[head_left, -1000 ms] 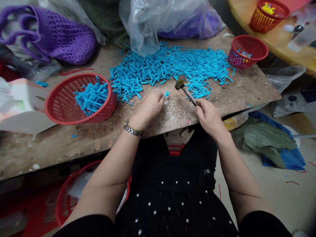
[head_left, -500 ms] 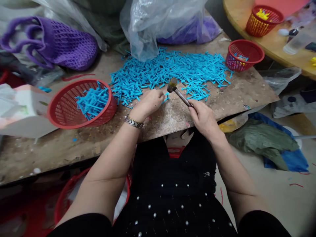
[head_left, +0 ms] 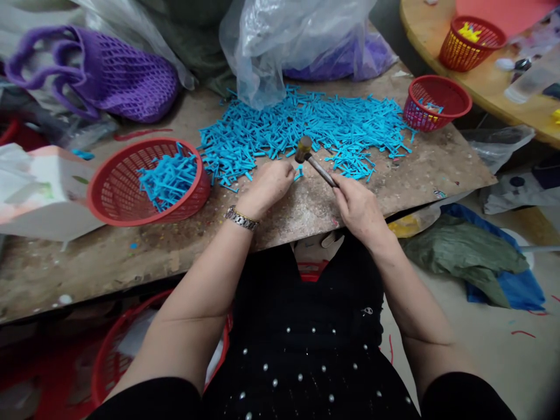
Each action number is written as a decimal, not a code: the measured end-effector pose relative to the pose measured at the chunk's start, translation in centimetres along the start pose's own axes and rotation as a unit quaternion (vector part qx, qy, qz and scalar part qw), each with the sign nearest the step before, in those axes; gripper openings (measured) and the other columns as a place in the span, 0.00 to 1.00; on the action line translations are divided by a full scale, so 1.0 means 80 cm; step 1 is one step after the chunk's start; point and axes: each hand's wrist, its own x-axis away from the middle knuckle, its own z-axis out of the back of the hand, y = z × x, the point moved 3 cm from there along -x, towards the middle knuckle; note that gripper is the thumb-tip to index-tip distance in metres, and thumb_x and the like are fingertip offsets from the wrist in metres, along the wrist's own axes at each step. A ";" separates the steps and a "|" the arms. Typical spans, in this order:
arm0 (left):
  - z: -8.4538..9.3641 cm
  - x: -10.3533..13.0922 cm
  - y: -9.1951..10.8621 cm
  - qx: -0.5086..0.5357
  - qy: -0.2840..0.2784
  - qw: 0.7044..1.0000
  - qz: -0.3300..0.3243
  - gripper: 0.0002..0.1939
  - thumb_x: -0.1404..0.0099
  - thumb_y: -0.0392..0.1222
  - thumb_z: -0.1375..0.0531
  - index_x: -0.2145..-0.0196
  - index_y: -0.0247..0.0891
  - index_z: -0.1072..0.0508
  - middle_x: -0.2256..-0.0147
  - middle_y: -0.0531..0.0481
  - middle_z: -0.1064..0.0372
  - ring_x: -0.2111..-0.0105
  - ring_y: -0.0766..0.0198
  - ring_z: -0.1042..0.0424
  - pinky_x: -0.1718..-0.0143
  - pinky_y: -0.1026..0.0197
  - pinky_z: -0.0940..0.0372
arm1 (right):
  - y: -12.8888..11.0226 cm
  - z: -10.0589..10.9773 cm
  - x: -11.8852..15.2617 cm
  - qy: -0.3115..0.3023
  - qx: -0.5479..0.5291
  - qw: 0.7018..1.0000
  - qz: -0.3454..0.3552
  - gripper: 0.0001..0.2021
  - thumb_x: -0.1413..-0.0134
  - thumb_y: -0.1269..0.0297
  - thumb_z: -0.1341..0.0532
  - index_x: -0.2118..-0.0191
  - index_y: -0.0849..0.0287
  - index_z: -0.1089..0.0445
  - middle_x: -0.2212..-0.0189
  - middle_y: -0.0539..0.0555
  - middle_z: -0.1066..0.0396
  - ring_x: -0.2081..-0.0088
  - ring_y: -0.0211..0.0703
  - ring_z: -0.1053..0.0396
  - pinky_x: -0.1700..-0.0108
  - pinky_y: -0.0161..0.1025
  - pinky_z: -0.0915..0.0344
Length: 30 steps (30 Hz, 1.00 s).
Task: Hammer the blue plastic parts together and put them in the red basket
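- Left hand: fingertips pinching a small blue plastic piece above the brown worktable.
- Right hand: fingers wrapped around the metal-handled hammer, its head beside the blue piece.

Workshop; scuffed workbench, hammer, heaped blue parts.

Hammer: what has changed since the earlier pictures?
The hammer and right hand moved left, bringing its head from beyond the small blue piece at the left hand's fingertips to roughly over it. No visible grasp or release; the blue pile stayed put.
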 end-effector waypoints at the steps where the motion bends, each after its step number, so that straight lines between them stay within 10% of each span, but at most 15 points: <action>1: 0.000 -0.001 0.000 -0.005 -0.005 1.000 -0.002 0.18 0.30 0.41 0.50 0.65 0.34 0.21 0.62 0.36 0.22 0.63 0.54 0.27 0.63 0.57 0.40 | -0.005 0.008 -0.001 0.011 -0.003 1.000 0.008 0.21 0.29 0.63 0.51 0.38 0.60 0.32 0.47 0.62 0.25 0.46 0.53 0.27 0.42 0.52 0.30; 7: 0.002 -0.001 0.000 -0.004 -0.013 1.000 -0.003 0.19 0.28 0.42 0.50 0.62 0.34 0.21 0.60 0.38 0.22 0.61 0.56 0.27 0.60 0.59 0.39 | -0.024 0.024 -0.002 0.087 0.022 0.996 0.025 0.25 0.26 0.58 0.56 0.31 0.56 0.39 0.42 0.60 0.28 0.41 0.52 0.30 0.39 0.50 0.32; 13: 0.001 0.000 0.003 -0.017 -0.007 1.000 0.007 0.18 0.29 0.39 0.50 0.62 0.33 0.21 0.60 0.35 0.22 0.61 0.53 0.26 0.62 0.57 0.40 | -0.003 -0.013 -0.004 -0.064 0.100 0.991 -0.061 0.24 0.28 0.64 0.54 0.34 0.59 0.35 0.52 0.62 0.24 0.52 0.55 0.26 0.49 0.49 0.27; 20: -0.004 -0.001 0.002 -0.013 -0.001 1.000 -0.001 0.18 0.28 0.40 0.51 0.64 0.34 0.22 0.60 0.37 0.21 0.62 0.54 0.27 0.63 0.57 0.41 | -0.012 0.008 -0.003 0.027 0.066 0.997 -0.025 0.26 0.27 0.62 0.57 0.29 0.60 0.42 0.45 0.63 0.28 0.45 0.52 0.29 0.44 0.46 0.30; 30: -0.007 -0.004 -0.008 0.072 0.020 0.997 -0.004 0.15 0.31 0.38 0.50 0.67 0.36 0.24 0.65 0.41 0.24 0.64 0.56 0.31 0.61 0.58 0.41 | 0.006 -0.010 0.000 -0.060 0.118 0.985 -0.113 0.25 0.29 0.67 0.52 0.31 0.59 0.38 0.49 0.63 0.26 0.53 0.53 0.28 0.51 0.45 0.31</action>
